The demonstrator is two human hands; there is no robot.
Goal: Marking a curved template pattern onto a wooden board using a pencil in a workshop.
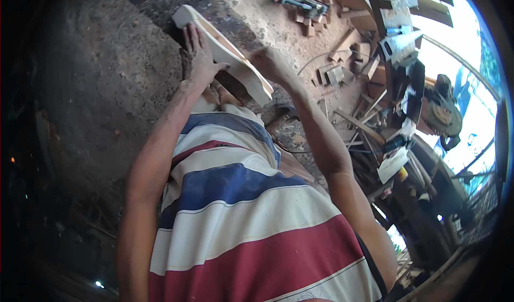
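A long shaped wooden piece (229, 55) with a curved outline and raised edges lies tilted before me, above a dark, worn bench. My left hand (198, 55) rests on its left side, fingers spread over the far part and thumb pointing right. At its right edge is my right hand (269, 63), fingers curled; whether it holds something small is hidden. A hammer (286, 111) lies on the bench near the close end of the piece, partly hidden by my striped shirt.
A cordless power tool (301, 3) lies on small wood blocks (311, 27) on the sawdust-covered ground. Offcuts (335, 75) are scattered at right. A handsaw (397, 45) and a circular machine (441, 115) stand farther right, among leaning boards.
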